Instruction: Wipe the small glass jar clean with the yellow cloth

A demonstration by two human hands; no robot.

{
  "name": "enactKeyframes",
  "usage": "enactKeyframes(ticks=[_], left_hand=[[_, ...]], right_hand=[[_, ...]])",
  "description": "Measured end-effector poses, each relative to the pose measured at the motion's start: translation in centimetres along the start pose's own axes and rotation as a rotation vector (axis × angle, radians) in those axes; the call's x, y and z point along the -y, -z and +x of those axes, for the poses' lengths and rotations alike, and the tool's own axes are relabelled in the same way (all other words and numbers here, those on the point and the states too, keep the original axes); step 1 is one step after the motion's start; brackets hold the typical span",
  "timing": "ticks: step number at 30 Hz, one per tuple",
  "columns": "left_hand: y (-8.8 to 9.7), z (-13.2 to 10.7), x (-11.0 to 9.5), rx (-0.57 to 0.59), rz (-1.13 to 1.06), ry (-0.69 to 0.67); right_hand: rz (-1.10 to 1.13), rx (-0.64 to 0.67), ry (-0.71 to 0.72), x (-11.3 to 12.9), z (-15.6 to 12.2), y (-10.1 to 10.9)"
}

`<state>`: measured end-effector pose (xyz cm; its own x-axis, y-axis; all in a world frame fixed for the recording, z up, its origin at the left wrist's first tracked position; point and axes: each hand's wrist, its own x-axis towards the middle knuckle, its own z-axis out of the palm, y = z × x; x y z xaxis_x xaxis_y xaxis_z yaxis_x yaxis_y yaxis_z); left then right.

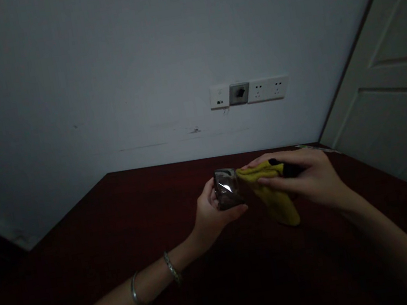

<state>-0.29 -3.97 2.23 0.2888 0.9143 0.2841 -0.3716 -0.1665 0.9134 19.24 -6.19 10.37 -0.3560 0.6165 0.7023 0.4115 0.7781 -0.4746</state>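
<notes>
Above the dark red table, my left hand (210, 213) is closed around a small, glossy, brownish block-shaped thing (229, 195) that looks see-through and catches a bright glint. Its exact kind is hard to tell in the dim light. To its right, a yellow cloth (272, 198) with black patches hangs from my right hand (311, 174), pinched between thumb and fingers. It looks sock-shaped, with its rounded lower end dangling. The cloth's upper left edge meets the right side of the glossy thing. Part of the cloth is hidden behind my right fingers.
The dark red tabletop (149, 197) runs back to a pale wall (136, 70). A row of sockets (265, 89) is set in that wall. A white panelled door (396, 75) stands on the right, and a thin flat item (316, 147) lies at the back right edge.
</notes>
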Motion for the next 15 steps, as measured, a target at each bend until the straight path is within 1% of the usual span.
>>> enactKeyframes(ticks=[2, 4, 9, 12, 15], left_hand=[[0.0, -0.1, -0.2, -0.012, 0.013, 0.014], [-0.1, -0.2, -0.4, -0.004, 0.019, 0.018], [-0.2, -0.1, -0.6, 0.035, 0.015, 0.004], [-0.3, -0.2, -0.7, 0.047, 0.013, -0.001], [-0.2, -0.2, -0.8, 0.057, 0.019, -0.011]], right_hand=[[-0.04, -0.097, -0.022, -0.5, 0.1, 0.1], [-0.067, -0.129, -0.033, -1.1, 0.2, 0.0], [-0.046, -0.055, -0.027, -1.6, 0.3, -0.9], [-0.045, -0.023, -0.022, -1.1, 0.4, -1.0], [-0.055, 0.013, -0.029, -0.4, 0.4, -0.5]])
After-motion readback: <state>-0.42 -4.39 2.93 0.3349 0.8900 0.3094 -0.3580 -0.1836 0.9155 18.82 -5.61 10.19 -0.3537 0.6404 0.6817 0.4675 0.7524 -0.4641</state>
